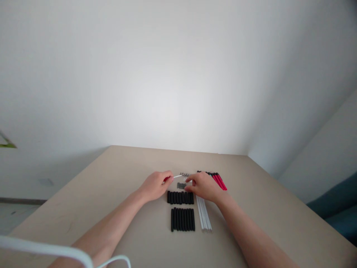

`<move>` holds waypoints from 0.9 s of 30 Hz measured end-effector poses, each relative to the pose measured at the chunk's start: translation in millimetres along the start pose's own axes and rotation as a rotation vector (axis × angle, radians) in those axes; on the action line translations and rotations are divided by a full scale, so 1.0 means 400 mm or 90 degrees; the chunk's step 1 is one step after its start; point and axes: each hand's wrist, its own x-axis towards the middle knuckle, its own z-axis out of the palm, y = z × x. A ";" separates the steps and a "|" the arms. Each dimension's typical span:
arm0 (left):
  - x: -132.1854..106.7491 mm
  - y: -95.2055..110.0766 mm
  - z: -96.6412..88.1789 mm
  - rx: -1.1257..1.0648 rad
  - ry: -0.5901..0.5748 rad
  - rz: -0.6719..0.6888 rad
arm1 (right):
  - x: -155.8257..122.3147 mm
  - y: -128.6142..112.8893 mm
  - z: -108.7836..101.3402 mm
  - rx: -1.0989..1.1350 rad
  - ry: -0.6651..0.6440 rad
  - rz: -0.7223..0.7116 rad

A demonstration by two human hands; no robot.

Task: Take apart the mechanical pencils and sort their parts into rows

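Observation:
My left hand (156,185) is closed around a red pen barrel (166,179), and a thin white refill (177,176) sticks out of it to the right. My right hand (205,184) reaches in from the right with thumb and index finger apart, just over the small parts; nothing shows between the fingertips. Beside those fingertips lies a row of small grey springs (180,185). Small silvery tips (185,174) form a row behind the springs, partly covered by my right hand. Closer to me are two rows of black tubes, a shorter row (180,197) and a longer row (183,219).
White refills (204,216) lie side by side below my right hand. Several red pens with black ends (220,181) lie beyond it, partly hidden. The beige table (139,160) meets a white wall. A curved white tube (50,248) crosses the lower left; dark teal fabric (334,201) hangs right.

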 end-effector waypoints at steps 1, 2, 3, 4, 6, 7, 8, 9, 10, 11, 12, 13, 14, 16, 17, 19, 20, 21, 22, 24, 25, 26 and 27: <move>0.000 0.000 0.000 -0.002 -0.001 -0.002 | 0.000 -0.001 0.000 -0.003 -0.010 -0.001; 0.000 -0.001 0.001 -0.005 -0.003 -0.004 | 0.001 -0.002 0.000 -0.005 -0.018 -0.002; -0.001 -0.001 0.001 -0.007 -0.004 -0.005 | 0.001 -0.002 0.000 -0.007 -0.023 -0.003; -0.001 -0.001 0.001 -0.009 -0.005 -0.006 | 0.001 -0.003 -0.001 -0.008 -0.025 -0.002; -0.003 -0.001 0.001 -0.010 -0.003 -0.006 | 0.001 -0.002 -0.003 -0.012 -0.027 -0.004; -0.003 -0.001 0.001 -0.010 -0.003 -0.005 | 0.001 -0.002 -0.004 -0.013 -0.027 -0.004; -0.003 0.000 0.000 -0.010 -0.004 -0.003 | 0.000 -0.001 -0.006 -0.013 -0.023 -0.002; -0.003 0.000 0.000 -0.011 -0.005 -0.002 | 0.000 0.000 -0.009 -0.011 -0.014 -0.001; -0.003 0.001 -0.001 -0.012 -0.006 -0.001 | -0.001 0.001 -0.012 -0.005 0.002 -0.001; -0.003 0.001 -0.002 -0.011 -0.006 0.000 | -0.002 0.002 -0.014 0.007 0.024 -0.003; -0.003 0.002 -0.002 -0.010 -0.006 0.001 | -0.003 0.004 -0.016 0.026 0.049 -0.007; -0.003 0.002 -0.003 -0.008 -0.005 0.001 | -0.004 0.004 -0.018 0.050 0.072 -0.013; -0.002 0.002 -0.003 -0.005 -0.004 0.002 | -0.004 0.005 -0.018 0.075 0.092 -0.021; -0.002 0.001 -0.003 -0.001 -0.004 0.004 | -0.003 0.003 -0.015 0.118 0.121 -0.035; -0.002 0.000 -0.002 -0.001 -0.005 0.005 | -0.002 0.002 -0.013 0.130 0.135 -0.040; -0.002 -0.002 -0.001 0.000 -0.007 0.007 | 0.000 -0.002 -0.008 0.138 0.164 -0.050; -0.002 -0.003 -0.001 0.001 -0.006 0.008 | 0.001 -0.005 -0.006 0.140 0.176 -0.055; -0.002 -0.004 0.000 0.002 -0.005 0.008 | 0.001 -0.007 -0.005 0.140 0.184 -0.060; -0.002 -0.004 0.000 0.003 -0.004 0.009 | 0.001 -0.008 -0.005 0.141 0.188 -0.065; -0.001 -0.005 0.000 0.004 -0.001 0.009 | -0.001 -0.011 -0.006 0.142 0.188 -0.076; -0.001 -0.005 0.001 0.005 -0.001 0.010 | -0.003 -0.013 -0.007 0.141 0.188 -0.082; 0.000 -0.005 0.001 0.006 -0.001 0.009 | -0.004 -0.014 -0.008 0.139 0.188 -0.088; 0.000 -0.006 0.001 0.007 -0.002 0.009 | -0.005 -0.015 -0.009 0.137 0.187 -0.095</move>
